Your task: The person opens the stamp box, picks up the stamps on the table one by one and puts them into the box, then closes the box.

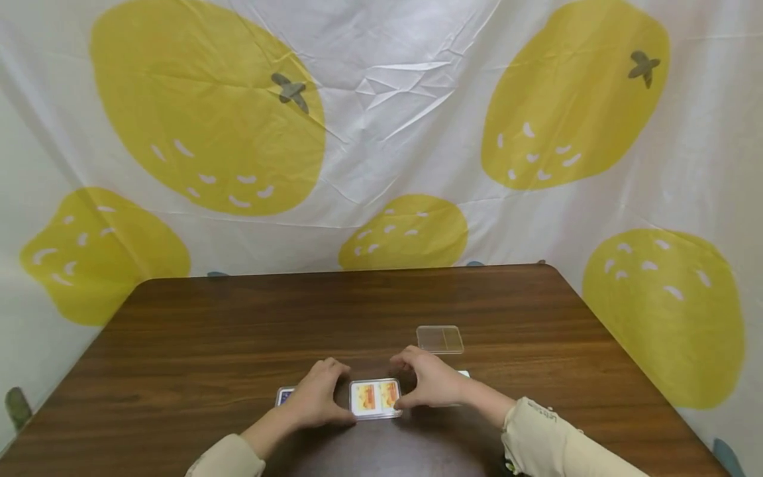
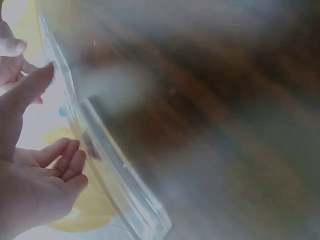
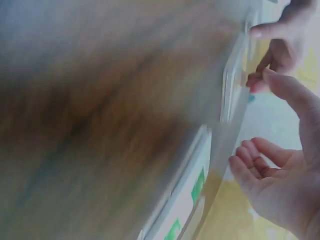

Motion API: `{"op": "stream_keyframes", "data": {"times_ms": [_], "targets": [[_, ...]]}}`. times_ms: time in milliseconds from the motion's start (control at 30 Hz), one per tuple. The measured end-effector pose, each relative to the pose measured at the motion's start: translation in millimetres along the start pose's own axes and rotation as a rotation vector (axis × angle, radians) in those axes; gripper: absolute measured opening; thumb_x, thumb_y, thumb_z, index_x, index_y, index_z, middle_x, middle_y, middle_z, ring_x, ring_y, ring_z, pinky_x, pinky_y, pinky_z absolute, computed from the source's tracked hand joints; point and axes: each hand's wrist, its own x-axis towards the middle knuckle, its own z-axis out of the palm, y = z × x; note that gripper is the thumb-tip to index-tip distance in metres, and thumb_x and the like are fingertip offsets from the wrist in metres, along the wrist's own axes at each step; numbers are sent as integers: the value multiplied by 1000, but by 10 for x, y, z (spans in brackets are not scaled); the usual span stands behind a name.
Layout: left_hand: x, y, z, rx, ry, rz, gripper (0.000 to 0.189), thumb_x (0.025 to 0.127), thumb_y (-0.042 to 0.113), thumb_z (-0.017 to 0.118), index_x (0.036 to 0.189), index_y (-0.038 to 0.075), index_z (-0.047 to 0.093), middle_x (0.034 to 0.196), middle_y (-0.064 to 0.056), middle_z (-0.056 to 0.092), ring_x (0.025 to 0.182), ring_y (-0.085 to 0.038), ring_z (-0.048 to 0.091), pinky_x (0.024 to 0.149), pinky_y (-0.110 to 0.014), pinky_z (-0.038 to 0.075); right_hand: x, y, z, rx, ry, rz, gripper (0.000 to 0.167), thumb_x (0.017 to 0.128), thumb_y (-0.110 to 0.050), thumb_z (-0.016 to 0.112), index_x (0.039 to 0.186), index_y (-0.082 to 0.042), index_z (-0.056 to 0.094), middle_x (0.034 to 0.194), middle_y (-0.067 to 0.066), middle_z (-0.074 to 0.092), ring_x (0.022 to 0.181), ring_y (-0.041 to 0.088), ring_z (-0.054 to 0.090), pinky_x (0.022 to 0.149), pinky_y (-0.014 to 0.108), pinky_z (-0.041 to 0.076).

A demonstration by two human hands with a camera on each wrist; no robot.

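A clear flat case (image 1: 374, 399) with two orange-and-yellow pictures lies on the table between both hands. My left hand (image 1: 322, 395) is at its left side, thumb tip right at the near left corner, fingers loosely bent. On the other side is my right hand (image 1: 434, 379), its thumb at the near right corner and its fingers arched beyond the far edge. Both wrist views show thumb and fingers apart, gripping nothing. A second case (image 1: 284, 396) with a blue insert is partly hidden behind the left hand. Beside the right hand lies a case with green pictures (image 3: 198, 186).
A clear plastic lid-like piece (image 1: 440, 339) lies beyond the right hand on the brown wooden table (image 1: 268, 318). A white curtain (image 1: 405, 146) with yellow lemon prints hangs behind the table and along its sides. Beige sleeves (image 1: 554, 437) cover the forearms.
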Motion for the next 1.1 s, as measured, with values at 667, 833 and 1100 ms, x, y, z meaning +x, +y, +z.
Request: {"op": "stream_keyframes", "data": {"times_ms": [667, 833, 1100], "targets": [[504, 585, 293, -12, -105, 135, 67, 65, 37, 78, 114, -2, 55, 106, -9, 56, 96, -19, 48, 84, -29, 42, -202, 966, -635, 36, 205, 213, 73, 64, -23, 80, 121, 9, 48, 115, 21, 51, 103, 35, 49, 86, 46, 43], [622, 639, 382, 50, -161, 96, 66, 62, 38, 80, 112, 1, 58, 104, -6, 57, 95, -18, 49, 83, -25, 42, -170, 1120, -590, 71, 159, 194, 70, 63, -18, 80, 118, 13, 49, 113, 22, 51, 102, 35, 50, 87, 45, 43], [733, 680, 479, 55, -172, 80, 59, 61, 34, 81, 107, 3, 60, 100, -5, 58, 94, -19, 51, 80, -24, 43, -133, 1138, -592, 38, 147, 174, 58, 63, -14, 80, 109, 12, 55, 106, 20, 54, 99, 34, 52, 86, 47, 42]]}}
